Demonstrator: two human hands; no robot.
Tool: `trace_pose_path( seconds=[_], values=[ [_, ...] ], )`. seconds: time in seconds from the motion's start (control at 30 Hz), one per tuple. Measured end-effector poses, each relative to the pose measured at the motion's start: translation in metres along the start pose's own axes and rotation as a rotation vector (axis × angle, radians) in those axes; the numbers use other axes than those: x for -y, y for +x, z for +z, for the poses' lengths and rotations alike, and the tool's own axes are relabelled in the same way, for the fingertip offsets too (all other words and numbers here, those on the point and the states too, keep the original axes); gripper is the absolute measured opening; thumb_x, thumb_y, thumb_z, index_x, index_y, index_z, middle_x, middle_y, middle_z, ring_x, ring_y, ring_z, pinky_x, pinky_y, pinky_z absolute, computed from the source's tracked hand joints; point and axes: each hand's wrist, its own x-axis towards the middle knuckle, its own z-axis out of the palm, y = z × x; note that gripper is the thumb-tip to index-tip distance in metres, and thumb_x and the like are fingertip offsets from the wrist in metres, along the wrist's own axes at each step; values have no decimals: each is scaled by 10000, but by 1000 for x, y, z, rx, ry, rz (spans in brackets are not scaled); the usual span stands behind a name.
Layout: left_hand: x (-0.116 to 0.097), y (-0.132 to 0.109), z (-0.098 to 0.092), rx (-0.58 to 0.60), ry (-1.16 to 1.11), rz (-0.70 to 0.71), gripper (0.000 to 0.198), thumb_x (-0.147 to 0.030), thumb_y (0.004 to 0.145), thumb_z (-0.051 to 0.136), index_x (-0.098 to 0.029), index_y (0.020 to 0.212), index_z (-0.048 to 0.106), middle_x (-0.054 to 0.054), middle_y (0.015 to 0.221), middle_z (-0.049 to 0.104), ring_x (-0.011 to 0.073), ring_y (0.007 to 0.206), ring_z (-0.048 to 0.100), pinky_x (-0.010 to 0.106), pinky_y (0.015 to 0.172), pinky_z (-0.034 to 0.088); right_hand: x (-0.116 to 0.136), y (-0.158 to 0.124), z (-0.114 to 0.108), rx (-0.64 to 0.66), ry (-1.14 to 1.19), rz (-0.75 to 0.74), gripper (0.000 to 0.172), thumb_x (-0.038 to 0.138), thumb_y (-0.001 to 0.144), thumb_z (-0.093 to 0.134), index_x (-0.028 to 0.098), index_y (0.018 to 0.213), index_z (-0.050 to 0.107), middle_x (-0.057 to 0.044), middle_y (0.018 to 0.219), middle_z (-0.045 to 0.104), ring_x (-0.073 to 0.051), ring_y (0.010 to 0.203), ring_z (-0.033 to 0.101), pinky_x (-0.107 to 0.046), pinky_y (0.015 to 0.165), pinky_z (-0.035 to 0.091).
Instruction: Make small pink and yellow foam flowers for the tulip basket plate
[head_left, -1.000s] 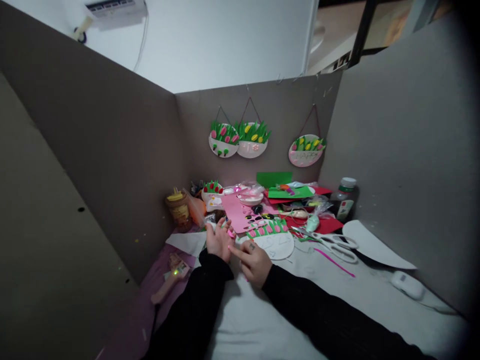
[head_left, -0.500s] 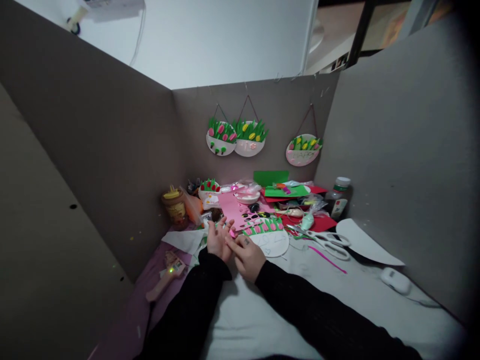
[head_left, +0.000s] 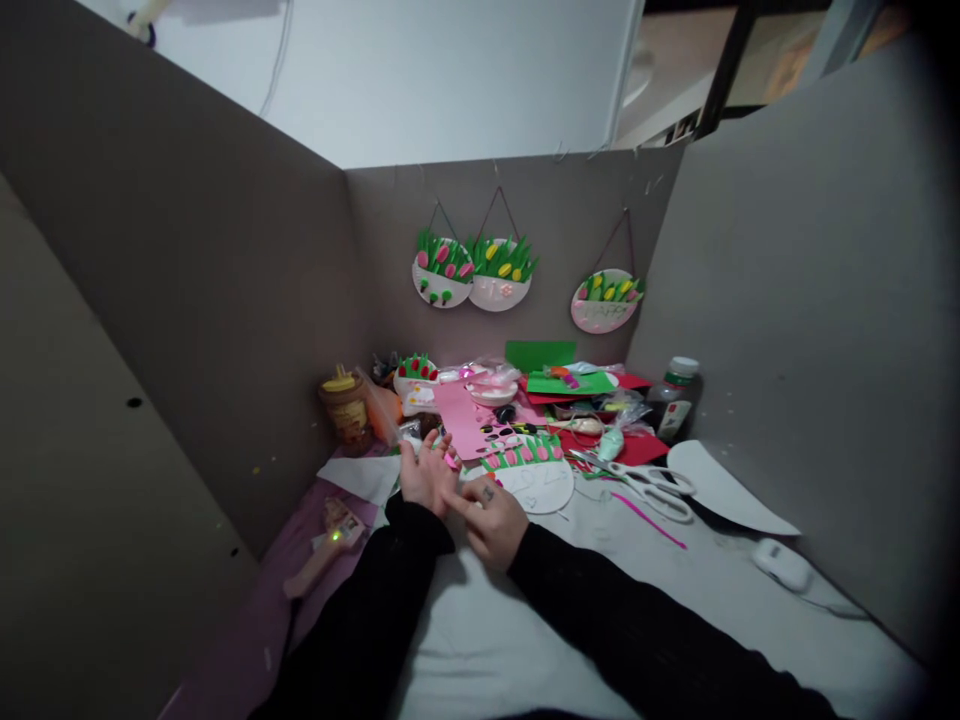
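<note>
My left hand (head_left: 426, 476) is turned palm up, its fingers loosely spread and nothing gripped in it. The index finger of my right hand (head_left: 493, 520) stretches across and touches the lower left palm, while its other fingers curl under. A small bright pink piece (head_left: 451, 460) shows by the left fingers; whether it lies on them or behind, I cannot tell. Just beyond the right hand is a white paper-plate basket (head_left: 536, 488) with pink tulips (head_left: 529, 454), green leaves and faint drawn marks. A bit of orange shows at its left edge, partly hidden.
White scissors (head_left: 649, 488) and a magenta pipe cleaner (head_left: 649, 520) lie to the right. A glue gun (head_left: 326, 560) with a lit light rests at left. Pink paper (head_left: 459, 415), a brown cup (head_left: 346, 408) and a bottle (head_left: 673, 398) stand behind. Finished plates (head_left: 501, 294) hang on the back panel.
My left hand has shifted slightly left and tilted. My right index finger has moved from near the left fingers down to the lower palm. The view has shifted a little.
</note>
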Motion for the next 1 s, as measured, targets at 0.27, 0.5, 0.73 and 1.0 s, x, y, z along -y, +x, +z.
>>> trace_pose_path(
  seconds=[0.27, 0.5, 0.73, 1.0],
  values=[
    [-2, 0, -1, 0, -2, 18, 492, -608, 811, 256, -186, 914, 486, 87, 876, 535, 149, 633, 515, 274, 531, 449, -1, 2, -1, 64, -76, 99, 608, 88, 675, 479, 210, 1270, 463, -70, 848, 464, -199, 788, 421, -308, 650, 420],
    [-3, 2, -3, -4, 18, -8, 490, -605, 817, 236, -189, 917, 477, 78, 867, 530, 143, 605, 502, 280, 525, 445, 2, 2, 0, 107, -92, 165, 662, 93, 687, 478, 206, 1331, 372, -74, 891, 476, -202, 820, 430, -306, 670, 425],
    [0, 1, -3, -16, 4, -30, 486, -605, 815, 251, -185, 917, 473, 76, 857, 530, 143, 611, 507, 270, 517, 440, 2, 1, 0, 108, -35, 99, 680, 102, 667, 486, 228, 1326, 376, -75, 922, 495, -204, 847, 445, -321, 710, 431],
    [-2, -2, 0, -17, -23, -42, 561, -636, 803, 197, -172, 891, 500, 96, 857, 540, 159, 623, 516, 308, 537, 454, 7, 3, -2, 137, -21, 72, 668, 106, 680, 492, 220, 1328, 375, -82, 931, 505, -215, 859, 442, -334, 718, 436]
  ],
)
